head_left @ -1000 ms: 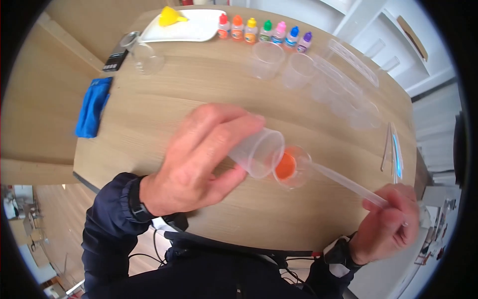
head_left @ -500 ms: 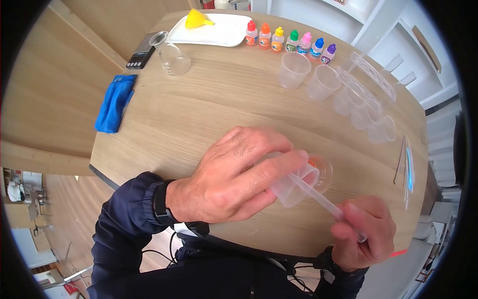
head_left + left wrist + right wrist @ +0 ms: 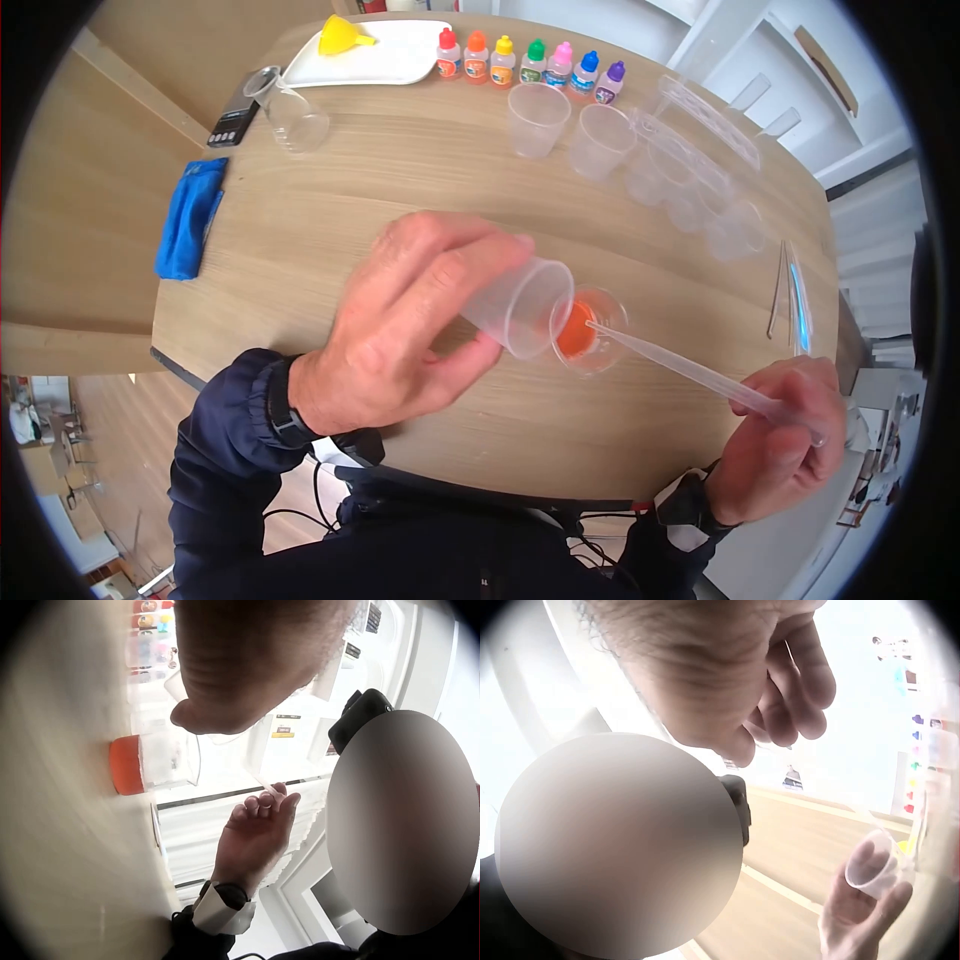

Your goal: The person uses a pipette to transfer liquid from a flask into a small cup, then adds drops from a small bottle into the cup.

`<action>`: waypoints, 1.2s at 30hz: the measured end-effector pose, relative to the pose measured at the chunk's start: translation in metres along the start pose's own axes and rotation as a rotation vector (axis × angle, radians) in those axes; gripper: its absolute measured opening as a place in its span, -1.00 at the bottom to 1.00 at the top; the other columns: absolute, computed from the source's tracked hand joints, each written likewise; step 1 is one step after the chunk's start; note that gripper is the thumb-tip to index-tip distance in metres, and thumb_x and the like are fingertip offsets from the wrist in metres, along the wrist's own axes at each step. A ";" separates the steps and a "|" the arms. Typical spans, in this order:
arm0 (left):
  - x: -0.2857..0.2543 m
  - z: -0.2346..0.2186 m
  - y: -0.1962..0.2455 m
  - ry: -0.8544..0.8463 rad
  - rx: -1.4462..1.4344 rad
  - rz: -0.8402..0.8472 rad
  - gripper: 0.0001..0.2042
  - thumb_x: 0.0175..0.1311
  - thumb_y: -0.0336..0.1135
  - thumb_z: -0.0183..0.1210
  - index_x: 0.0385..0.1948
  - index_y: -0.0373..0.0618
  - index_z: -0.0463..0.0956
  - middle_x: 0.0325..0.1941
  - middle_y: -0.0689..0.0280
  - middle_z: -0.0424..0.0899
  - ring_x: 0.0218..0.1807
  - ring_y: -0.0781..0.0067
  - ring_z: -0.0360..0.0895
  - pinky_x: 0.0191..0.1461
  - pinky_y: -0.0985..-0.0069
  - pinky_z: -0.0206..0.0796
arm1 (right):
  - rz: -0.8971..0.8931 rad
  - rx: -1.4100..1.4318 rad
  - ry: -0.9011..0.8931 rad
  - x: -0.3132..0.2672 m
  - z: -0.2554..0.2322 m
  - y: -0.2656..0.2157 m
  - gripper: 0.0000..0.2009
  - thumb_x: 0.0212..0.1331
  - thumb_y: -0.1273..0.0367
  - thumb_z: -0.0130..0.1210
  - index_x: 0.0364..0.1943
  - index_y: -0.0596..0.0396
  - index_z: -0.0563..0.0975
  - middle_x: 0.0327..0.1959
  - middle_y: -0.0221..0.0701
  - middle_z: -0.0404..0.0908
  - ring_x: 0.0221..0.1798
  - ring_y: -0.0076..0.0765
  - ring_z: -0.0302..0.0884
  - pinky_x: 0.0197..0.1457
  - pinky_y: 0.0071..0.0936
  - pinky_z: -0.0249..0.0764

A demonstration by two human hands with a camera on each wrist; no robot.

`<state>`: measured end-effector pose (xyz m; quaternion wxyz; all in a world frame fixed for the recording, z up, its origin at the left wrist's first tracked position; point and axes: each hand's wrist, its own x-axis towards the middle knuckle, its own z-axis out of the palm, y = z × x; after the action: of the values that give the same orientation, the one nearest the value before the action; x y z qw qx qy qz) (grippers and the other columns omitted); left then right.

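Observation:
My left hand (image 3: 405, 320) grips a clear plastic cup (image 3: 515, 305) on its side, its mouth tilted toward a small beaker (image 3: 608, 350). Orange liquid (image 3: 126, 766) fills the bottom of the beaker, as the left wrist view shows. With its fingers curled, my right hand (image 3: 785, 425) pinches the bulb end of a translucent plastic pipette (image 3: 690, 373), whose thin tip reaches over the beaker's mouth. In the right wrist view the cup (image 3: 868, 874) appears in the left hand, mouth outward.
Dropper bottles (image 3: 503, 65) with coloured caps line the back, beside a white tray (image 3: 410, 55) bearing a yellow funnel (image 3: 342, 37). More clear cups (image 3: 600, 145) and a rack (image 3: 710, 120) stand back right. A flask (image 3: 298, 128), black scale (image 3: 235, 120) and blue cloth (image 3: 190, 220) are at left; tweezers (image 3: 776, 290) at right.
Half a second ago the pipette's tip was at the cup and the hands were closer together. Now they are apart, with the tip over the beaker, much as one second ago.

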<state>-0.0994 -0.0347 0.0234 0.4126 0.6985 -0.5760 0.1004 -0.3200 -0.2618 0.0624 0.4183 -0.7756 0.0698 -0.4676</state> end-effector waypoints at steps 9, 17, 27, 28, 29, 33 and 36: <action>0.002 -0.001 0.001 -0.026 0.039 -0.050 -0.36 0.03 -0.58 0.58 0.26 -0.33 0.60 0.16 -0.05 0.70 0.12 -0.01 0.69 0.18 0.23 0.58 | -0.025 -0.136 -0.124 0.001 -0.007 0.003 -0.56 0.28 0.09 0.58 -0.04 0.18 0.74 -0.36 -0.26 0.77 -0.42 -0.37 0.58 -0.37 -0.50 0.39; 0.002 -0.002 0.007 -0.049 0.004 0.060 -0.42 0.10 -0.49 0.56 0.23 -0.35 0.61 0.13 -0.09 0.70 0.09 -0.01 0.71 0.09 0.24 0.59 | -0.061 0.128 -0.141 -0.002 0.016 0.001 -0.53 0.12 0.16 0.67 0.02 0.12 0.77 -0.30 -0.31 0.78 -0.44 -0.37 0.62 -0.42 -0.50 0.40; 0.002 0.001 0.011 -0.056 -0.014 0.141 -0.44 0.06 -0.50 0.59 0.17 -0.36 0.63 0.10 -0.09 0.69 0.05 0.00 0.72 0.06 0.25 0.60 | -0.079 0.009 -0.323 -0.002 0.035 -0.006 -0.57 -0.09 0.31 0.75 -0.10 0.07 0.81 -0.32 -0.42 0.78 -0.48 -0.37 0.65 -0.47 -0.50 0.43; 0.003 0.000 0.011 -0.059 -0.010 0.142 -0.43 0.05 -0.50 0.60 0.16 -0.36 0.63 0.11 -0.09 0.69 0.05 0.00 0.72 0.05 0.25 0.60 | -0.098 -0.001 -0.317 -0.003 0.036 -0.005 -0.57 -0.10 0.31 0.75 -0.10 0.07 0.81 -0.32 -0.42 0.78 -0.48 -0.37 0.65 -0.46 -0.49 0.44; 0.004 0.000 0.011 -0.062 -0.007 0.142 -0.43 0.05 -0.50 0.61 0.16 -0.36 0.63 0.11 -0.09 0.69 0.05 0.00 0.72 0.05 0.26 0.61 | -0.100 0.001 -0.313 -0.003 0.036 -0.004 -0.57 -0.10 0.31 0.75 -0.11 0.07 0.81 -0.32 -0.42 0.78 -0.48 -0.36 0.65 -0.46 -0.49 0.46; 0.003 0.001 0.010 -0.042 -0.031 0.137 -0.42 0.05 -0.50 0.61 0.18 -0.37 0.63 0.11 -0.10 0.69 0.05 0.00 0.72 0.06 0.25 0.61 | -0.051 0.054 -0.289 -0.005 0.032 -0.005 -0.55 -0.08 0.27 0.75 -0.09 0.08 0.81 -0.32 -0.36 0.79 -0.47 -0.36 0.66 -0.43 -0.46 0.52; 0.001 -0.001 0.008 -0.038 -0.016 0.129 -0.40 0.05 -0.51 0.60 0.20 -0.38 0.62 0.12 -0.11 0.69 0.06 0.00 0.72 0.08 0.24 0.60 | -0.052 0.126 -0.250 -0.003 0.026 -0.003 -0.53 0.05 0.20 0.71 -0.01 0.11 0.79 -0.32 -0.31 0.79 -0.44 -0.35 0.68 -0.43 -0.45 0.53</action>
<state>-0.1057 -0.0349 0.0285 0.3998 0.6583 -0.6284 0.1090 -0.3024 -0.2431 0.0574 0.4594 -0.8016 -0.0322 -0.3813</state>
